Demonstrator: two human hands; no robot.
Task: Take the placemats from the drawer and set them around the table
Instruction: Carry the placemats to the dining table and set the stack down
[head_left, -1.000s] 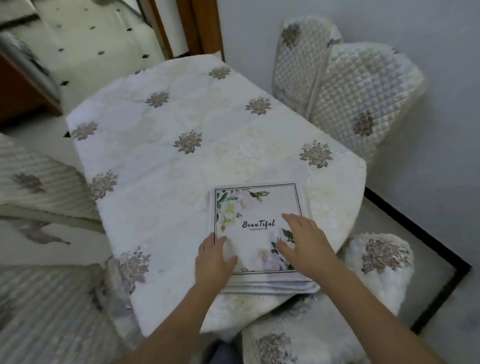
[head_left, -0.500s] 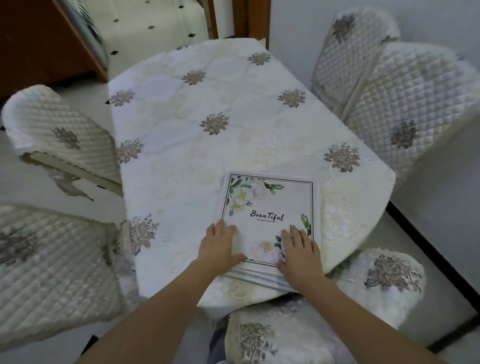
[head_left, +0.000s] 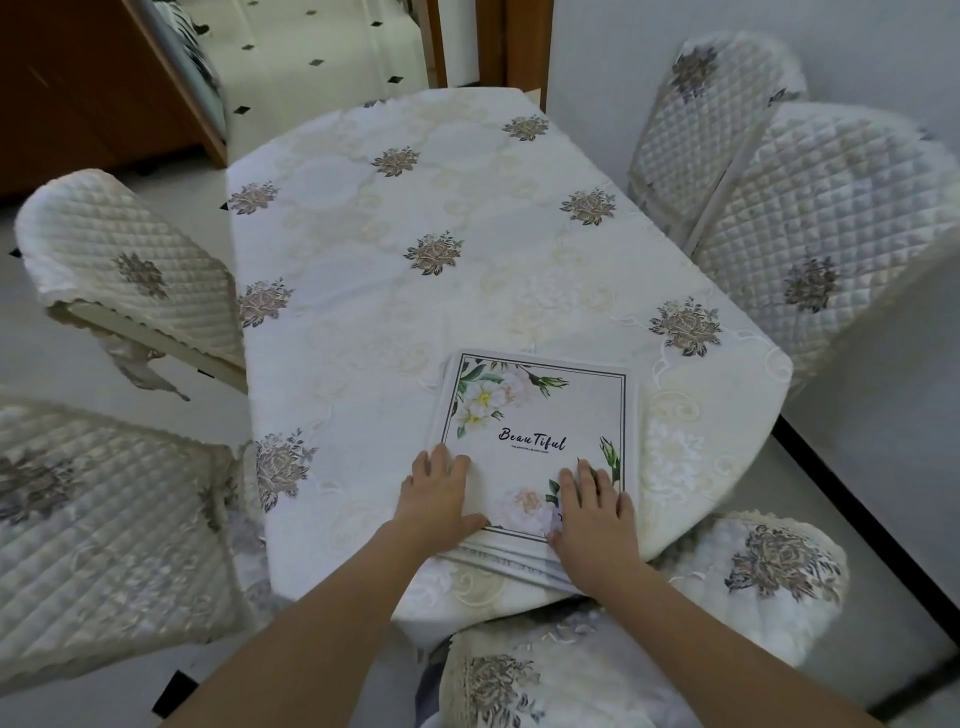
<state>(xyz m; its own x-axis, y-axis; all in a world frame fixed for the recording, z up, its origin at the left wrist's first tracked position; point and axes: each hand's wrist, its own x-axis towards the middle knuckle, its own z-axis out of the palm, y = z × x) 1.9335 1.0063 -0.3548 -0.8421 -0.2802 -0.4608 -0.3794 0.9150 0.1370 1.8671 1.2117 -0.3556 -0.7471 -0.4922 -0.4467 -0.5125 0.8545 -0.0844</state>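
— What do we count from the head camera?

— One stack of placemats (head_left: 535, 441) on the table (head_left: 415, 218), at its near end; several edges show, number unclear. Five quilted chairs: two left, two right, one (head_left: 550, 680) nearest us.

— Our hands?

— Two. Our left hand (head_left: 439, 501) lies flat on the stack's near-left corner, thumb at its edge. Our right hand (head_left: 592, 512) presses the near-right corner, fingers straight.

— Changed?

— Half a second ago, the same hold; the view has swung leftward.

— Textures?

— Square floral mats, embroidered cloth, padded diamond-stitched covers.
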